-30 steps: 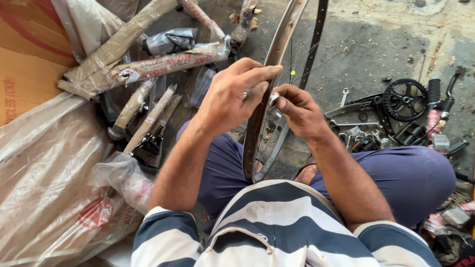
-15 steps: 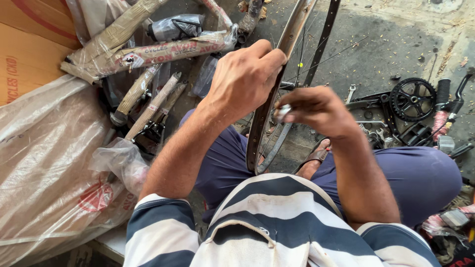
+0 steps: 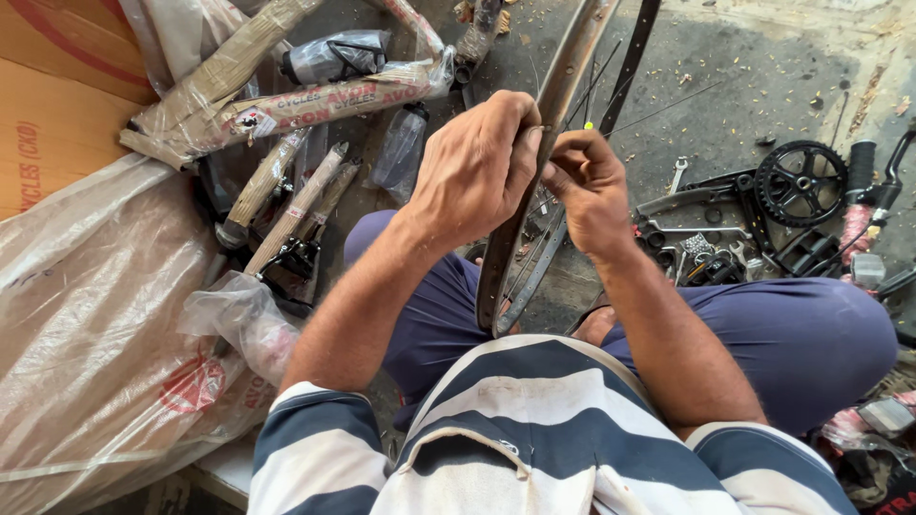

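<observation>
A metal bicycle wheel rim point(image 3: 510, 248) stands upright between my knees, with thin spokes point(image 3: 611, 86) running across it. My left hand point(image 3: 472, 167) is wrapped over the rim's outer edge, thumb side against the metal. My right hand point(image 3: 587, 186) sits just to the right on the rim's inner side, its fingers pinched on a small part at a spoke hole. What the fingertips pinch is too small to tell. Both hands nearly touch each other.
Paper-wrapped bicycle frame tubes point(image 3: 286, 105) and plastic-bagged parts point(image 3: 334, 57) lie at the upper left. A large plastic-covered bundle point(image 3: 86, 315) fills the left. A black chainring with crank point(image 3: 797, 181), wrenches point(image 3: 677, 172) and pedals point(image 3: 811, 253) lie on the concrete floor at the right.
My right hand has risen along the rim and closed in beside my left hand. My left hand has stayed on the rim's edge.
</observation>
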Motion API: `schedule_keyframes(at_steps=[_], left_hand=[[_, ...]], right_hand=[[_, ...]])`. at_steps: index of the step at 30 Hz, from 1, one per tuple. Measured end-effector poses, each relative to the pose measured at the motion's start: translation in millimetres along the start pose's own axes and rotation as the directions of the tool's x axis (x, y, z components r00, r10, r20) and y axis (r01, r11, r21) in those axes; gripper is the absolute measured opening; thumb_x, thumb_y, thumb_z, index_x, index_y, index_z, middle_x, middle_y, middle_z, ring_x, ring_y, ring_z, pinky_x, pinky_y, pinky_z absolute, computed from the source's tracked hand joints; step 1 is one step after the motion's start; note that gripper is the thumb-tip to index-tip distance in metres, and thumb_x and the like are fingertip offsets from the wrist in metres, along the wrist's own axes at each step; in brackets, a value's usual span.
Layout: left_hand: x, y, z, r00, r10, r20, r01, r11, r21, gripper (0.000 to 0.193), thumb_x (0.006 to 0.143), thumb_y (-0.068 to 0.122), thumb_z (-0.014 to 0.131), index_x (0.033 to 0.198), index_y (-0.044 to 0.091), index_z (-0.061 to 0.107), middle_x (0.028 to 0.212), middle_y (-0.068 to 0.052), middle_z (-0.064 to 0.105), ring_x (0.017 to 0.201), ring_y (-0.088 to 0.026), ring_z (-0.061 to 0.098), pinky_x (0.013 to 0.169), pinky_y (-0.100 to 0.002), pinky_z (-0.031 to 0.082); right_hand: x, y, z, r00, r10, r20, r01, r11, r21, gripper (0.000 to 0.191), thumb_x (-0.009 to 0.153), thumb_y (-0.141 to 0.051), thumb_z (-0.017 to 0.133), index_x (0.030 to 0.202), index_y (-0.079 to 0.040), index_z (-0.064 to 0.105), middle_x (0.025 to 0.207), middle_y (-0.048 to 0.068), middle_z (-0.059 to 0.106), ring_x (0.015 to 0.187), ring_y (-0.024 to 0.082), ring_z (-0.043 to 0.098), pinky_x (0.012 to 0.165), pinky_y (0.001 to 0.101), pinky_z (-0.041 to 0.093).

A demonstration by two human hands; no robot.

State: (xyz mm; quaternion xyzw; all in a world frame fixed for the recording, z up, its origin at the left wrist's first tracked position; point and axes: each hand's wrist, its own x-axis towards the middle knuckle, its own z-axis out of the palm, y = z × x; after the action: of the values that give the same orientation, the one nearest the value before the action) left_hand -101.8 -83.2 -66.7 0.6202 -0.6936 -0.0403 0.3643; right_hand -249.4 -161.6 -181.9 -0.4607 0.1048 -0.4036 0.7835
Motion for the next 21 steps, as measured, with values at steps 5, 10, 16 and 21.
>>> schedule_keyframes(at_steps=[5, 10, 16, 21], left_hand=[[-1, 4, 1, 0.998, 0.05, -0.046, -0.043, 0.99, 0.131, 0.013, 0.104, 0.009, 0.063, 0.11, 0.006, 0.052, 0.095, -0.009, 0.059, 0.084, -0.029, 0.062, 0.077, -0.043, 0.047], [0, 14, -4, 0.995, 0.072, -0.062, -0.063, 0.99, 0.128, 0.014, 0.104, 0.009, 0.063, 0.111, 0.006, 0.051, 0.101, -0.009, 0.059, 0.094, -0.03, 0.061, 0.084, -0.042, 0.048], [-2, 9, 1, 0.993, 0.027, -0.115, -0.018, 0.997, 0.074, 0.009, 0.105, 0.011, 0.06, 0.11, 0.007, 0.054, 0.097, -0.009, 0.062, 0.084, -0.027, 0.062, 0.078, -0.042, 0.048], [-13, -46, 11, 0.825, -0.531, -0.194, 0.534, 0.845, -0.046, 0.015, 0.106, 0.018, 0.05, 0.107, 0.004, 0.057, 0.085, -0.016, 0.07, 0.079, -0.037, 0.07, 0.077, -0.051, 0.054]], right_hand=[[-7, 7, -2, 0.996, 0.023, 0.091, -0.014, 0.994, -0.107, 0.027, 0.116, -0.022, 0.059, 0.124, 0.002, 0.069, 0.092, -0.006, 0.057, 0.084, 0.0, 0.045, 0.078, 0.0172, 0.038], [-3, 10, -2, 0.987, 0.057, 0.148, -0.029, 0.982, -0.186, 0.029, 0.116, -0.024, 0.051, 0.121, 0.0, 0.066, 0.101, -0.005, 0.062, 0.094, 0.001, 0.052, 0.083, 0.0196, 0.045], [-8, 4, -1, 0.957, 0.143, 0.253, -0.245, 0.865, 0.438, 0.026, 0.115, -0.018, 0.059, 0.123, 0.004, 0.071, 0.084, 0.0, 0.067, 0.067, 0.001, 0.062, 0.057, 0.014, 0.048], [-13, -8, -4, 0.964, 0.17, 0.206, -0.183, 0.982, 0.044, 0.03, 0.108, -0.023, 0.066, 0.121, 0.005, 0.068, 0.09, 0.008, 0.064, 0.078, 0.011, 0.061, 0.069, 0.0246, 0.049]])
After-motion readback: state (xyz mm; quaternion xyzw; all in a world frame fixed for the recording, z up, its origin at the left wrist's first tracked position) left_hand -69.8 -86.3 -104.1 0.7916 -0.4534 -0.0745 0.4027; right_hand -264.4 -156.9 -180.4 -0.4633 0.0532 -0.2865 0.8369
